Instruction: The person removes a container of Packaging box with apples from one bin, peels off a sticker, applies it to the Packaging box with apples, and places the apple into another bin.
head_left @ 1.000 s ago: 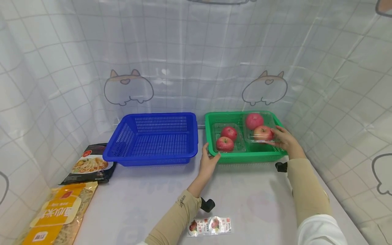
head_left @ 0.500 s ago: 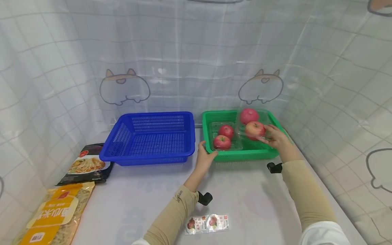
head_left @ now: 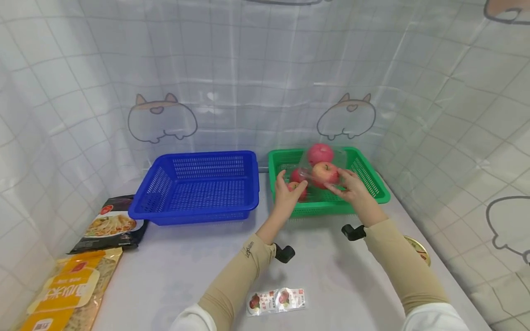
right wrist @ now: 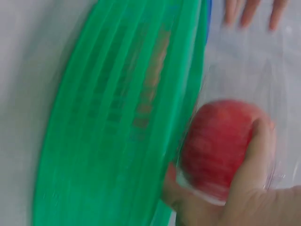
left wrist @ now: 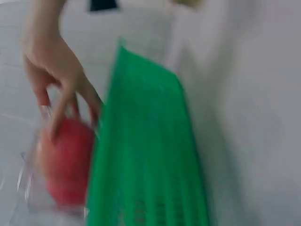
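My right hand (head_left: 353, 189) grips a clear plastic box (head_left: 340, 158) holding two red apples, by its near right side. The box is tilted and raised over the green basket (head_left: 331, 208). One of its apples (right wrist: 221, 148) shows large in the right wrist view, beside my thumb and fingers. My left hand (head_left: 286, 200), fingers spread, is over the basket's left front, close to the box's left edge; in the right wrist view its fingertips (right wrist: 247, 19) are apart from the box. Behind that hand, a second clear box with apples (head_left: 299, 190) lies in the basket, partly hidden.
Left of the green basket is a blue basket (head_left: 194, 215). A black noodle packet (head_left: 109, 225) and a yellow food bag (head_left: 70, 289) lie at the far left. Apple-printed stickers (head_left: 276, 301) lie in front, and a round tin (head_left: 418, 250) sits by my right forearm.
My right hand has lifted the apple box and moved it left, tilting it. My left hand has let go of the basket's rim and moved up towards the box.
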